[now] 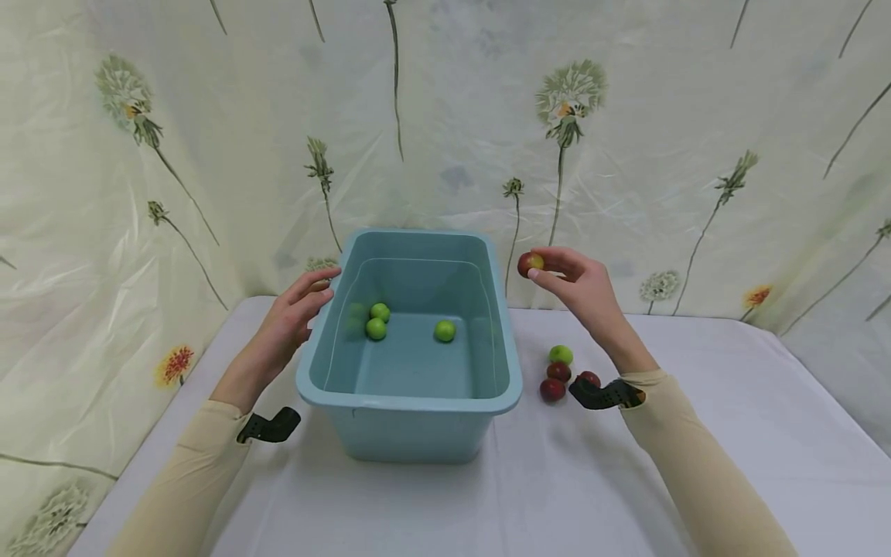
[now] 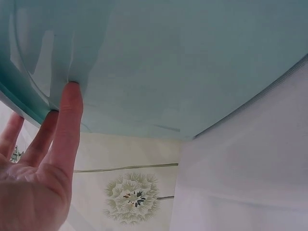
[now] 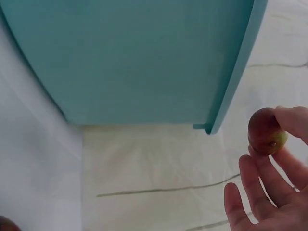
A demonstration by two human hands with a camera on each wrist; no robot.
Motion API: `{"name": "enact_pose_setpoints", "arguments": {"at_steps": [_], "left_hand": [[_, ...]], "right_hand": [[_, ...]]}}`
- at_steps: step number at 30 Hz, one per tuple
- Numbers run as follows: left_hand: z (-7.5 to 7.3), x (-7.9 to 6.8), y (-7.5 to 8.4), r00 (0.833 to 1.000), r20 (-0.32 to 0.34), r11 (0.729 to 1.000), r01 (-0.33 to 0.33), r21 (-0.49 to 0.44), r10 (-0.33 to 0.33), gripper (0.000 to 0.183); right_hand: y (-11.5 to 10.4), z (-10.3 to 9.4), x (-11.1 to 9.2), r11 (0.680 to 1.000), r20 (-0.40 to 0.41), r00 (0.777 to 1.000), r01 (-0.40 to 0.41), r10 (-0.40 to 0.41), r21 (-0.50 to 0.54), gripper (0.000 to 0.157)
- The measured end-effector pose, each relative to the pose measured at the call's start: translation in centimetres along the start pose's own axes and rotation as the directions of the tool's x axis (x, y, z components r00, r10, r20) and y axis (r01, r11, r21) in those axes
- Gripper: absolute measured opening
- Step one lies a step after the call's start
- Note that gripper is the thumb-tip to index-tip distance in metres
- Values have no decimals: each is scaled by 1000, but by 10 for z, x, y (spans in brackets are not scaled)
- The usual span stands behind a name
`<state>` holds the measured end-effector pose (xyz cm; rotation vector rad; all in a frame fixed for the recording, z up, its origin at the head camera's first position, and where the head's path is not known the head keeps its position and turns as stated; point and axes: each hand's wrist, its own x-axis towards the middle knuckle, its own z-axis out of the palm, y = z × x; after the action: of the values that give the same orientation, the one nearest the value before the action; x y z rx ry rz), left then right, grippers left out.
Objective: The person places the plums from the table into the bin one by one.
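Beige sleeves (image 1: 685,449) and dark wrist straps (image 1: 270,426) framed a pale-blue tub (image 1: 411,402), which stood upright on a white-covered worktop (image 1: 731,402), placed between the arms seemingly so both hands could reach it. Just beyond its right side, three red fruits (image 1: 552,389) and one green fruit (image 1: 561,355) lay grouped. Inside the tub, three green fruits (image 1: 445,331) sat on the bottom: two touching at left, one apart at right. The left hand (image 1: 284,321), fingers extended and gripping nothing, touched the outer side beneath the rim, probably to steady it. The right hand (image 1: 578,280) pinched a red-and-yellow fruit (image 1: 527,265) between thumb and fingers, raised near the tub's far right corner. Behind hung a dandelion-print backdrop (image 1: 452,100).
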<state>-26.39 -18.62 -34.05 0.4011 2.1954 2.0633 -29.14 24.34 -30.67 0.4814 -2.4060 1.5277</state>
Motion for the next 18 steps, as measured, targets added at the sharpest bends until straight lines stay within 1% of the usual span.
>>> {"name": "enact_pose_setpoints", "arguments": {"at_steps": [3,6,11,14,18], "left_hand": [[0,0,0,1000,1,1000,-2,-3,2,52],[0,1,-1,1000,5,1000,-6,-4,6,52],[0,1,-2,1000,7,1000,-9,-8,9,51],[-1,1,-2,1000,8,1000,-12,-11,12,51],[-1,1,-3,1000,9,1000,-18,-6,18,51]], "right_hand": [[-10,3,4,1000,28,999,15,-15,4,40],[-26,7,6,1000,80,996,30,-30,3,38],[-54,16,7,996,152,987,66,-57,-56,40],[-56,22,14,994,176,981,93,-83,-51,40],[-48,31,25,990,205,970,137,-128,-32,37]]}}
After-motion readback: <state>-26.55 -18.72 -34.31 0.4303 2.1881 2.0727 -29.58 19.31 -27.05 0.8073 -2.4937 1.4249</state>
